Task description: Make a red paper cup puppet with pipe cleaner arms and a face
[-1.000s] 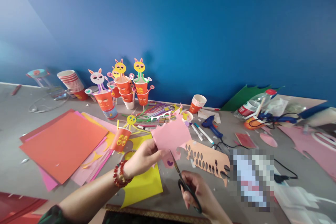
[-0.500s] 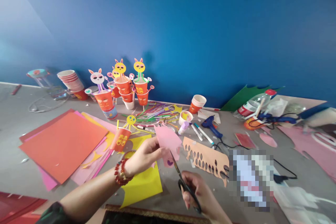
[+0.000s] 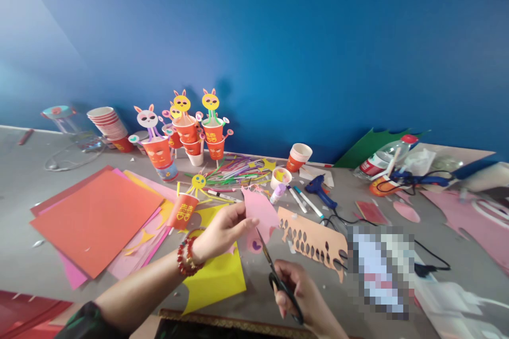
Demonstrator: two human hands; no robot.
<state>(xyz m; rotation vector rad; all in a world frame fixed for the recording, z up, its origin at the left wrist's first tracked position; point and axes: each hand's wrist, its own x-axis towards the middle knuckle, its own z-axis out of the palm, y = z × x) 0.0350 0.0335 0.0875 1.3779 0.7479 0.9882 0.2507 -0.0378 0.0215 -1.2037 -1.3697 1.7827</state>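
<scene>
My left hand [image 3: 226, 230], with a beaded bracelet [image 3: 186, 257] at the wrist, pinches a sheet of pink paper [image 3: 261, 212] between thumb and fingers. A small purple heart [image 3: 256, 244] shows near the paper's lower edge. My right hand [image 3: 296, 291] grips the black handles of a pair of scissors [image 3: 272, 265]. Their blades point up and left at the pink paper, close to my left thumb. Whether the blades touch the paper I cannot tell. Beneath my left wrist lies yellow paper [image 3: 222, 283].
Orange sheets [image 3: 97, 217] are stacked at left. A red cup [image 3: 183, 211] with a yellow paper figure stands beyond my left hand. Orange paper with cutouts [image 3: 312, 233], a blue glue gun [image 3: 320, 190] and its cable lie at right. Cups with rabbit figures [image 3: 157, 151] stand behind.
The pink paper and my left hand have shifted slightly to the right, and the paper has turned a little. My right hand with the scissors has hardly moved.
</scene>
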